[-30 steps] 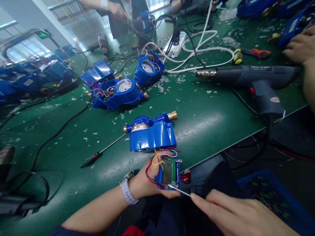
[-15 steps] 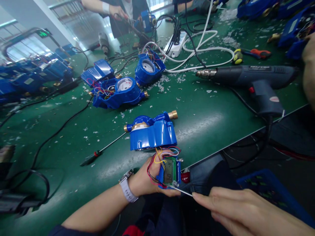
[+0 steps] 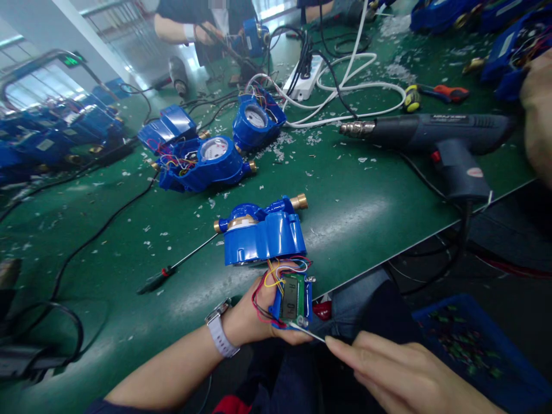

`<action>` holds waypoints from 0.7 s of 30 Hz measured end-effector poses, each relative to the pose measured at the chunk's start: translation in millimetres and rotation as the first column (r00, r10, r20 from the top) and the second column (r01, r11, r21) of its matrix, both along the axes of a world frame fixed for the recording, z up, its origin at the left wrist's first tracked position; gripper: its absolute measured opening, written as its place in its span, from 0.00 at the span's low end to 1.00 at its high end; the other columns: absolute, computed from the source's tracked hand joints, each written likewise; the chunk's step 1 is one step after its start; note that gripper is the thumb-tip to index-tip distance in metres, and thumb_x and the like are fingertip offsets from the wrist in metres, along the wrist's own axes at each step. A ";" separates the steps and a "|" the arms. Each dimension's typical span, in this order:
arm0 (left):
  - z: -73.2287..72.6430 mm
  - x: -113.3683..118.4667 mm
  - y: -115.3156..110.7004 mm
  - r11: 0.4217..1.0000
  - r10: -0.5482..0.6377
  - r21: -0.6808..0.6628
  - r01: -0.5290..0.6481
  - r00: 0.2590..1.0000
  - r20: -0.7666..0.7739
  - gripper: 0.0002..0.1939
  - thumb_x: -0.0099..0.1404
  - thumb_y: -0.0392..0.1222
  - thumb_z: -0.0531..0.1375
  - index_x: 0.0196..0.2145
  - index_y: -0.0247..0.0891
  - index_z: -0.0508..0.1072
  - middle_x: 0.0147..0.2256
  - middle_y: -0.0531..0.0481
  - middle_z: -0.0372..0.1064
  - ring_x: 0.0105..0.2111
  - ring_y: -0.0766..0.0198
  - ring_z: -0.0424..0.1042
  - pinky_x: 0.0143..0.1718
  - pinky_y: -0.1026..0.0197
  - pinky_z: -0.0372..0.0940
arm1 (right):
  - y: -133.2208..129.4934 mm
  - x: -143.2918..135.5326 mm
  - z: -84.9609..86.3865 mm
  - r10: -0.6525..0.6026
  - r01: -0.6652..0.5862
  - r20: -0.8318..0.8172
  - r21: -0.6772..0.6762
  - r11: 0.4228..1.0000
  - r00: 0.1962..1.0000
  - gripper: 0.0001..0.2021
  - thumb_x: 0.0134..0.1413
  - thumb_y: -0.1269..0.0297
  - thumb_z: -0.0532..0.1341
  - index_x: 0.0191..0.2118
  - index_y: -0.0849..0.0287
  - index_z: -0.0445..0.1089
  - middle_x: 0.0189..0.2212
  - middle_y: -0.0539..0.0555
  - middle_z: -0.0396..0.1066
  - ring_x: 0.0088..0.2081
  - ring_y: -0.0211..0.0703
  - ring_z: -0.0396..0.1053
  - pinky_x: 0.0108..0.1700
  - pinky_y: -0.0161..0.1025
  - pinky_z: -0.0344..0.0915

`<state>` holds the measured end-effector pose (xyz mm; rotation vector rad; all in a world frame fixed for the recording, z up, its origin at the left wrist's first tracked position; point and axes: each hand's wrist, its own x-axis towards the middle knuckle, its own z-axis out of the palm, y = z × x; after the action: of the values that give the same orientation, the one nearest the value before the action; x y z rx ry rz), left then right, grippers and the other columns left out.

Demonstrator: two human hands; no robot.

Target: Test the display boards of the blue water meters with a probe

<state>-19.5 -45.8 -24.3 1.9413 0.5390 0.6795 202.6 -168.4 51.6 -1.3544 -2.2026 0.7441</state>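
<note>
Hands [image 3: 340, 345] hold a display module [image 3: 294, 299] by the green table [image 3: 357, 213] indoors.

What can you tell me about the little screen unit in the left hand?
The display module has a small blue casing, apparently plastic, around a green circuit board with a grey LCD. Dark characters show, sideways on. Red, yellow, white and dark wires spread from it, some up towards the blue meter. The left hand holds it, face up, at the table's edge. A thin white stick from the right hand reaches its lower edge; contact is unclear.
</note>
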 end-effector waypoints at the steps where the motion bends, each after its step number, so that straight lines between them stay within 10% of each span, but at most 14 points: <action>1: 0.7 -0.7 0.5 1.000 0.000 0.005 0.000 1.000 -0.029 0.48 0.46 0.54 0.71 0.59 0.49 0.52 0.47 0.44 0.65 0.45 0.48 0.71 0.49 0.44 0.68 | -0.3 0.5 -3.7 0.016 -0.016 0.009 0.024 1.000 1.000 0.25 0.57 0.80 0.49 0.57 0.57 0.65 0.36 0.53 0.74 0.31 0.36 0.74 0.33 0.27 0.70; 14: 4.7 5.6 -1.3 0.997 0.006 0.075 -0.008 1.000 0.029 0.47 0.50 0.51 0.69 0.61 0.48 0.49 0.50 0.44 0.65 0.46 0.51 0.70 0.53 0.46 0.66 | 12.8 -22.7 -24.8 0.115 -0.093 0.233 -0.101 0.990 0.966 0.42 0.44 0.80 0.53 0.68 0.56 0.48 0.26 0.50 0.74 0.21 0.39 0.70 0.23 0.32 0.60; 21: 15.5 2.4 -1.5 1.000 0.018 -0.023 -0.019 0.999 -0.028 0.42 0.51 0.46 0.68 0.59 0.45 0.53 0.53 0.41 0.65 0.49 0.50 0.70 0.54 0.48 0.66 | 12.0 -27.6 -28.5 0.074 -0.064 0.080 -0.123 0.990 0.994 0.40 0.47 0.80 0.52 0.68 0.53 0.49 0.34 0.53 0.77 0.29 0.42 0.75 0.29 0.33 0.69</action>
<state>-17.0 -47.3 -8.8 1.9283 0.5806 0.6554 175.0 -156.4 23.1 -1.3968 -2.3142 0.8727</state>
